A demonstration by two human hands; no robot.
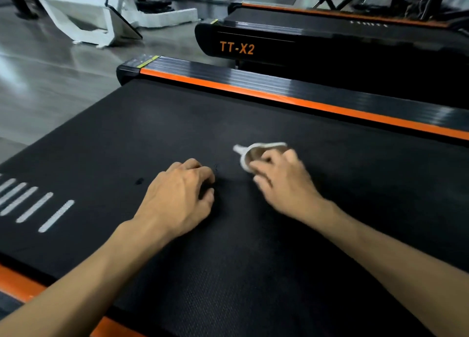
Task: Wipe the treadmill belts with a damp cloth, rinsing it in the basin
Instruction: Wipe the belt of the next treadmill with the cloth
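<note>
A black textured treadmill belt [253,248] fills most of the view, edged by orange strips. My right hand [284,182] grips a small bunched white cloth [247,152] with a brownish patch, pressed onto the belt near its middle; the hand is motion-blurred. My left hand [180,197] rests on the belt to the left of it, fingers curled under, holding nothing that I can see. No basin is in view.
White dashes [33,204] mark the belt at the left. An orange-and-black side rail [279,93] runs along the far edge. Beyond stands a second treadmill marked TT-X2 [237,48]. A white machine frame [88,19] stands on the grey floor at the back left.
</note>
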